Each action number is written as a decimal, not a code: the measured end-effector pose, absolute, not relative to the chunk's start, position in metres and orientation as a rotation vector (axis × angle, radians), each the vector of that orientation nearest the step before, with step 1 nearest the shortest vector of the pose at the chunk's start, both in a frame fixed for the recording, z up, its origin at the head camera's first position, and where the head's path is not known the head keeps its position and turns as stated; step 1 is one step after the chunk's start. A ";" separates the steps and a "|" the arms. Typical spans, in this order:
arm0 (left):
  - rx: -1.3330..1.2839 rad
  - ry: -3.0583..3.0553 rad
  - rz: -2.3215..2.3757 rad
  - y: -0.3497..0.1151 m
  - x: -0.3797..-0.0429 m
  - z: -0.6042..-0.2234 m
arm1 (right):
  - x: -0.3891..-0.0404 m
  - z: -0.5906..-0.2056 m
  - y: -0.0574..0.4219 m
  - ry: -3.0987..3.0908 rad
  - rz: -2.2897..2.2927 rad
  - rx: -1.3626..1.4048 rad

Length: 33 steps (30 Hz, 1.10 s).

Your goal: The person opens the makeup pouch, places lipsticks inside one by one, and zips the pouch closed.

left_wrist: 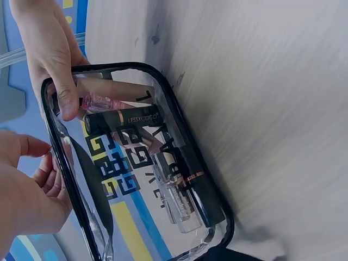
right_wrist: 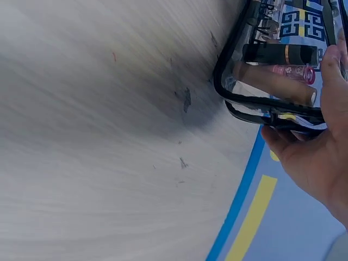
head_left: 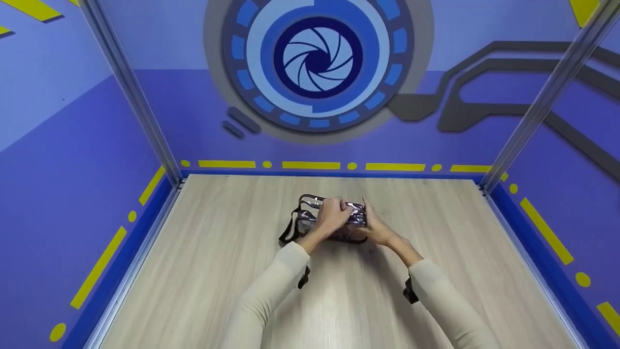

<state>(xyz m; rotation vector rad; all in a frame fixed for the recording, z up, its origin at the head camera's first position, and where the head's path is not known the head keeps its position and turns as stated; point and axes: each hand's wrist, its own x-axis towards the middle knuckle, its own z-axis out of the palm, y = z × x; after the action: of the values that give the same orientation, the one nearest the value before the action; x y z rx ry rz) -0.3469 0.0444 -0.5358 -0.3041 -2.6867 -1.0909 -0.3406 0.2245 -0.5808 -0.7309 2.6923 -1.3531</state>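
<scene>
A clear cosmetic bag (head_left: 306, 225) with black piping and a black strap stands near the table's middle. Its see-through side shows black geometric print and several cosmetics, among them a black lipstick tube (left_wrist: 125, 118), a pink-tinted tube (left_wrist: 100, 102) and a clear tube (left_wrist: 182, 204). My left hand (left_wrist: 27, 179) pinches at the bag's black top edge with thumb and forefinger, its other fingers curled; what lies between the fingertips is mostly hidden. My right hand (right_wrist: 321, 147) grips the bag's right end, thumb on the near side and fingers round the end.
The bag is on a light wood-grain table (head_left: 218, 271) with a few dark scuffs. Blue printed panels (head_left: 160, 111) stand behind and at both sides, joined by metal corner posts (head_left: 537, 106). The black strap (head_left: 286, 236) loops out at the bag's left.
</scene>
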 end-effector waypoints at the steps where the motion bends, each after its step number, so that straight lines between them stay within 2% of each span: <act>1: -0.281 -2.694 -1.085 0.044 -0.346 -0.536 | -0.341 -0.580 0.225 2.707 -1.311 -0.750; 8: -0.162 -2.758 -1.004 0.037 -0.344 -0.538 | -0.341 -0.579 0.227 2.794 -1.053 -0.818; 33: -0.072 -2.665 -1.144 -0.022 -0.352 -0.526 | -0.343 -0.570 0.231 2.763 -1.045 -0.780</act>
<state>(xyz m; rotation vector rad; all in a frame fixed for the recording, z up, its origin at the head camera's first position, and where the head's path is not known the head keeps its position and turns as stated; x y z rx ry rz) -0.3523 -0.0223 -0.5261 -0.0721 -2.6653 -1.1443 -0.3427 0.2308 -0.5704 -0.7798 2.7632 -1.0449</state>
